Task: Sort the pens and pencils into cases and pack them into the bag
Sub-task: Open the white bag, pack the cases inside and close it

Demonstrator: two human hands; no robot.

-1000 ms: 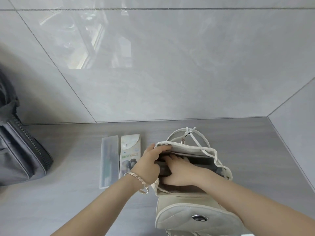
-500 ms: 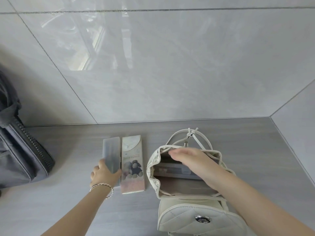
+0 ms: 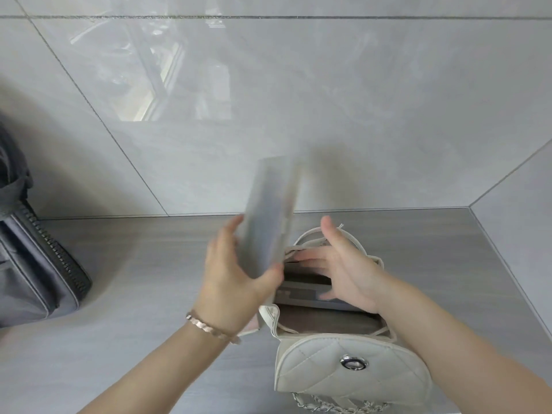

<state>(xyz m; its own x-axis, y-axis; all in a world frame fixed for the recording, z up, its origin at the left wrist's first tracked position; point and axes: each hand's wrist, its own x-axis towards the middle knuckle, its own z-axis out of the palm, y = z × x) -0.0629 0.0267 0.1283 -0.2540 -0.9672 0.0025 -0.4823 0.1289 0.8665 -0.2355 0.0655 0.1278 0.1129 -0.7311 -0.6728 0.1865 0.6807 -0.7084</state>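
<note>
A cream quilted bag [image 3: 343, 372] stands open on the grey counter [image 3: 134, 279]. My left hand [image 3: 230, 282] grips the lower end of a translucent grey pencil case [image 3: 265, 216]. It holds the case upright and blurred just above the left rim of the bag's mouth. My right hand [image 3: 349, 273] is spread with straight fingers inside the mouth, against its far side, thumb up. A grey case [image 3: 304, 294] lies inside the bag under that hand. The printed case is hidden, apart from perhaps a pale sliver under my left wrist.
A dark grey zipped bag [image 3: 33, 264] sits at the far left of the counter. A glossy tiled wall [image 3: 328, 115] rises right behind the counter, and a side wall closes it off at the right. The cream bag's chain strap [image 3: 328, 406] hangs at the near edge.
My left hand has lifted the translucent case off the counter and swung it right, up over the bag's mouth. My right hand has opened and spread inside the mouth.
</note>
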